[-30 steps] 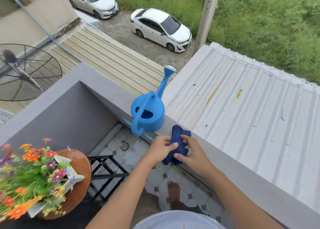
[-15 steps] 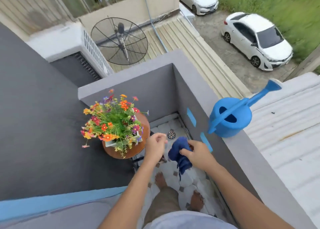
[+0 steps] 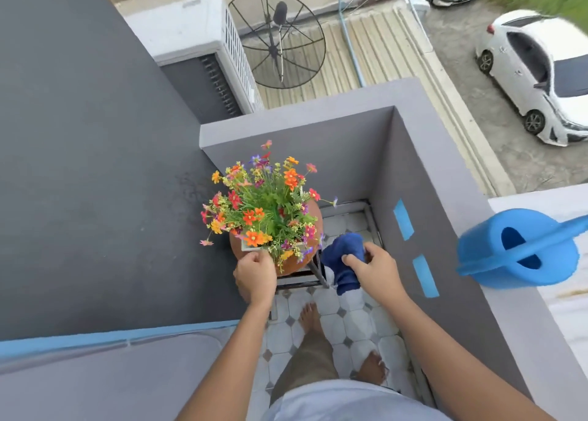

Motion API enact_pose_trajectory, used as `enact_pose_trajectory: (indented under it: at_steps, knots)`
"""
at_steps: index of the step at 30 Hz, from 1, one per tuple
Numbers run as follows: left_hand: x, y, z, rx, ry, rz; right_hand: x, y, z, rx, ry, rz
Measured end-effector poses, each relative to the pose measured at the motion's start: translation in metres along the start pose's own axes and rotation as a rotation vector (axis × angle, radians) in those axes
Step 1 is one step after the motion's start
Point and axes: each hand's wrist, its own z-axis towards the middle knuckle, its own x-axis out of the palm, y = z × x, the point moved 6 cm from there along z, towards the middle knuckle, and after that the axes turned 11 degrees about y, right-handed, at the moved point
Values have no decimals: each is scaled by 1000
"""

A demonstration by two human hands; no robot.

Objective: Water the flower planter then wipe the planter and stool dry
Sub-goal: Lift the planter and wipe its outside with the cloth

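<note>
While the right hand grips a soft dark blue cloth at the right edge of the round brown wooden stool, the left hand curls at the near rim of the white flower planter on it; whether those fingers grip is unclear. Planter likely light, tippy: steady its rim.

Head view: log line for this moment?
phase: pre-wipe | right hand: grips cloth | left hand: at planter rim | watering can: on ledge
</note>
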Motion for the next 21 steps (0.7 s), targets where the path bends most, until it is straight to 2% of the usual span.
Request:
enact_pose_trajectory:
  at_steps: [2,4,6,10,13,15,17,21]
  knots:
    - [-15,9,17,-46,-60,-27,9,8,11,11,-14,21]
    - [-23,18,41,-75,-30,27,19,14,22,31,-32,28]
    - [-23,25,67,-59,68,122,28,20,32,47,-54,32]
    - [-16,19,93,90,247,277,36,31,46,69,-116,50]
    - [-15,18,104,48,297,325,35,36,55,86,-149,78]
    - [-5,23,114,-4,421,384,33,34,60,102,-175,105]
    - [7,28,125,-4,531,385,30,31,62,127,-200,129]
    - [8,10,121,82,608,249,22,22,61,164,-218,157]
